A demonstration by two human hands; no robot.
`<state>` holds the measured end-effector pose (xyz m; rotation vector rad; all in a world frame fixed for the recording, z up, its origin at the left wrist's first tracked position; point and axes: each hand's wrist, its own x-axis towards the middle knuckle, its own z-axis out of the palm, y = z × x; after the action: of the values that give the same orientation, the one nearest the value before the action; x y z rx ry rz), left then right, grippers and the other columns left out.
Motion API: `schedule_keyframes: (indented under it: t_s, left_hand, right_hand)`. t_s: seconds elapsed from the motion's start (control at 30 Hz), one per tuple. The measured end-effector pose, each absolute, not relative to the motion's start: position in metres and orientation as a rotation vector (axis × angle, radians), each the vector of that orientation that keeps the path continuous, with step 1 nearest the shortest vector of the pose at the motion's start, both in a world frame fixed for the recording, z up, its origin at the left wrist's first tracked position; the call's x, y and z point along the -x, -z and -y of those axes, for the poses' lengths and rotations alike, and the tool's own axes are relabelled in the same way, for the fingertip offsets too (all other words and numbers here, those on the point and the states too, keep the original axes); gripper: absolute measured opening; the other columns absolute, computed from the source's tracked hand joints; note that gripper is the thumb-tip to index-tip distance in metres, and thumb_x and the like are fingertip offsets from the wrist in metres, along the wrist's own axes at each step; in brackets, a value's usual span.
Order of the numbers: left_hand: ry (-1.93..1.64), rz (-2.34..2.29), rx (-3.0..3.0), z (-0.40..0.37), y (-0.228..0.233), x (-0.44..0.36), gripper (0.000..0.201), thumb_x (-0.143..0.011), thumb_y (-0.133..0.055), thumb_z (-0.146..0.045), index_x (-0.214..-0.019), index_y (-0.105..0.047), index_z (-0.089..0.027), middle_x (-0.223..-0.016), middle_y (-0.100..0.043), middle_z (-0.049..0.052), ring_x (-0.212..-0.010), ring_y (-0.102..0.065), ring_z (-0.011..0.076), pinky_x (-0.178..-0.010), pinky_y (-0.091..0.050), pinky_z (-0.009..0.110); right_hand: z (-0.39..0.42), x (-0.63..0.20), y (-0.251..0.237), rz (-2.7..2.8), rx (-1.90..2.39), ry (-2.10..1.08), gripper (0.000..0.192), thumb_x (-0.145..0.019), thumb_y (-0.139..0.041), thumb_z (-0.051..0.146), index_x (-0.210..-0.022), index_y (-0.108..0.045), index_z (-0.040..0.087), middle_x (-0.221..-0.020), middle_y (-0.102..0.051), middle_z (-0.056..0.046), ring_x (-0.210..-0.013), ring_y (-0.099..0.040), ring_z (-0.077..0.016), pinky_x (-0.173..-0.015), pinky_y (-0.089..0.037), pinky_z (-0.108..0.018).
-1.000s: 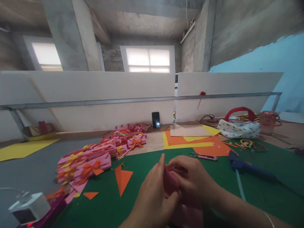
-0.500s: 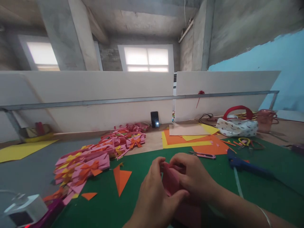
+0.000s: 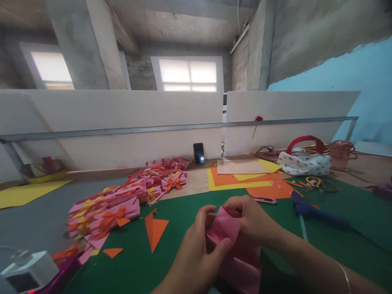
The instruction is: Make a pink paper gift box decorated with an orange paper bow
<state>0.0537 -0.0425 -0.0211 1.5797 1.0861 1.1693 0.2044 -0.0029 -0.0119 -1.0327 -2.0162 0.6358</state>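
Observation:
Both my hands hold a folded piece of pink paper (image 3: pixel 237 265) above the green mat (image 3: pixel 128 261). My left hand (image 3: pixel 200 243) curves around its left side, thumb against the paper and fingers behind it. My right hand (image 3: pixel 252 220) grips the upper right edge, its fingertips partly hidden behind a raised pink flap. The lower part of the paper hangs below my hands toward the bottom of the view. To the left lie an orange folded paper piece (image 3: pixel 155 230) and a small orange scrap (image 3: pixel 113 252).
A heap of pink paper pieces with orange and yellow bows (image 3: pixel 122 208) lies left. At right are a blue glue gun (image 3: pixel 321 214), a pink craft knife (image 3: pixel 265 200), pliers (image 3: pixel 314 183) and a white bag (image 3: pixel 303 164). Orange and yellow sheets (image 3: pixel 226 181) lie behind; a phone (image 3: pixel 199 153) leans on the panel.
The pink paper has turned in my hands, so its upper flap and more of its lower part now show. My left hand has shifted slightly left.

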Motion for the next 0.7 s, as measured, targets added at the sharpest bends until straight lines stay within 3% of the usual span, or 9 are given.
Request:
schedule_keyframes:
  t_s: [0.1,0.17,0.23,0.33,0.47,0.7]
  left_hand:
    - [-1.128,-1.111,-1.628,0.037,0.025,-0.054,0.025,-0.073,-0.053,-0.020,-0.098,-0.049,-0.018,-0.093,-0.065,0.007,-0.079,-0.058,0.0200,-0.070,-0.039,0.027]
    - [-1.111,-1.092,-1.624,0.035,0.027,-0.054,0.014,-0.075,-0.049,-0.019,-0.090,-0.049,-0.019,-0.088,-0.064,0.005,-0.077,-0.057,0.0186,-0.069,-0.039,0.026]
    - [-1.111,-1.060,-1.610,0.034,0.026,-0.054,0.007,-0.075,-0.048,-0.017,-0.082,-0.049,-0.019,-0.080,-0.062,0.002,-0.075,-0.055,0.0171,-0.068,-0.038,0.024]
    - [-1.089,-1.025,-1.567,0.034,0.026,-0.052,0.006,-0.076,-0.046,-0.016,-0.079,-0.050,-0.020,-0.074,-0.058,-0.001,-0.071,-0.052,0.0152,-0.065,-0.038,0.023]
    - [-1.023,-0.971,-1.489,0.030,0.029,-0.048,0.014,-0.077,-0.046,-0.018,-0.087,-0.056,-0.019,-0.084,-0.062,0.001,-0.076,-0.054,0.0153,-0.068,-0.039,0.023]
    - [-1.052,-1.018,-1.397,0.025,0.030,-0.048,0.017,-0.072,-0.052,-0.020,-0.084,-0.063,-0.016,-0.078,-0.064,0.002,-0.068,-0.054,0.0146,-0.062,-0.038,0.023]
  right_hand:
    - [0.003,-0.206,0.013,1.941,0.982,-0.651,0.004,-0.067,-0.063,0.015,-0.064,-0.059,0.016,-0.065,-0.049,0.004,-0.060,-0.044,-0.0094,-0.050,-0.035,-0.020]
    - [0.004,-0.206,0.014,1.916,0.910,-0.686,0.019,-0.069,-0.061,0.013,-0.086,-0.064,0.018,-0.078,-0.058,0.000,-0.068,-0.052,-0.0114,-0.058,-0.042,-0.021]
    - [0.004,-0.206,0.016,1.913,0.867,-0.689,0.027,-0.070,-0.058,0.011,-0.096,-0.064,0.020,-0.083,-0.059,-0.001,-0.071,-0.054,-0.0118,-0.063,-0.044,-0.022]
    - [0.004,-0.205,0.017,1.950,0.862,-0.611,0.019,-0.072,-0.057,0.011,-0.087,-0.065,0.020,-0.082,-0.058,-0.002,-0.072,-0.054,-0.0125,-0.060,-0.044,-0.022]
    - [0.006,-0.204,0.018,1.995,0.871,-0.517,0.009,-0.071,-0.060,0.015,-0.078,-0.063,0.019,-0.080,-0.056,-0.002,-0.071,-0.054,-0.0135,-0.056,-0.043,-0.022]
    - [0.006,-0.206,0.018,2.091,0.870,-0.375,0.016,-0.067,-0.057,0.007,-0.076,-0.059,0.020,-0.079,-0.056,-0.001,-0.071,-0.054,-0.0140,-0.060,-0.043,-0.024]
